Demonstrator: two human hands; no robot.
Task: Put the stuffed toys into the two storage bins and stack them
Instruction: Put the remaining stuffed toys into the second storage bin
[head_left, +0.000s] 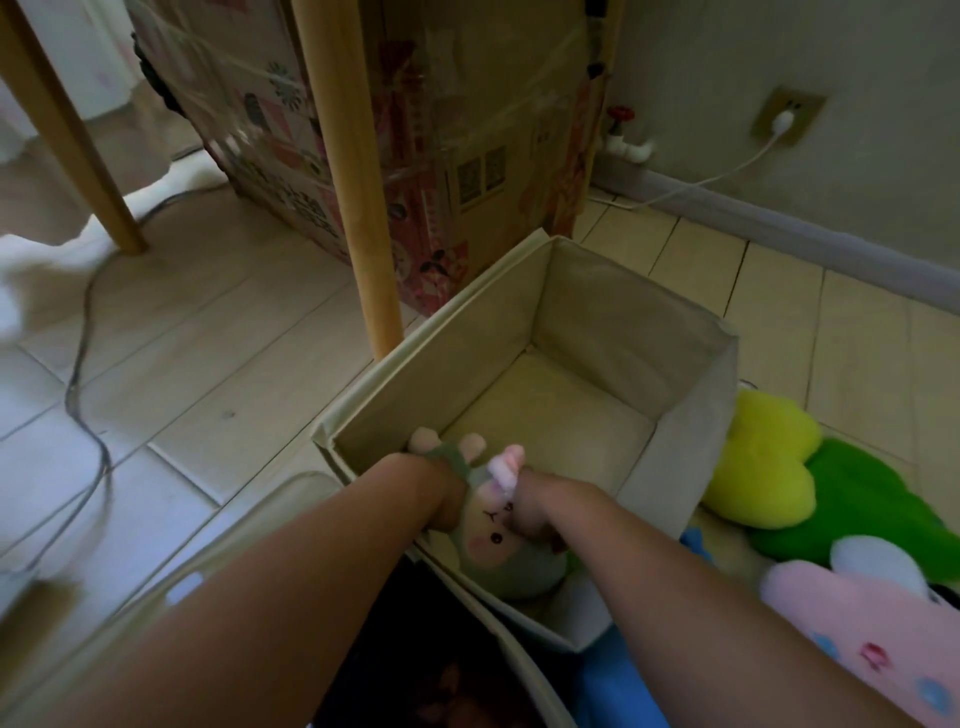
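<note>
Both hands, left grip (441, 499) and right grip (530, 512), clutch a grey-green stuffed bunny (496, 540) inside the beige fabric storage bin (696, 431), otherwise bare. Yellow-green (763, 457) and pink plush toys (857, 618) wait on the floor; stacking remains.

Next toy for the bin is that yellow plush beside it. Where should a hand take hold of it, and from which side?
Probably the yellow plush's rounded upper lobe, from above and its right: the storage bin wall crowds its left side and the green plush lies against its lower right, while the top is exposed and soft enough to pinch.
</note>
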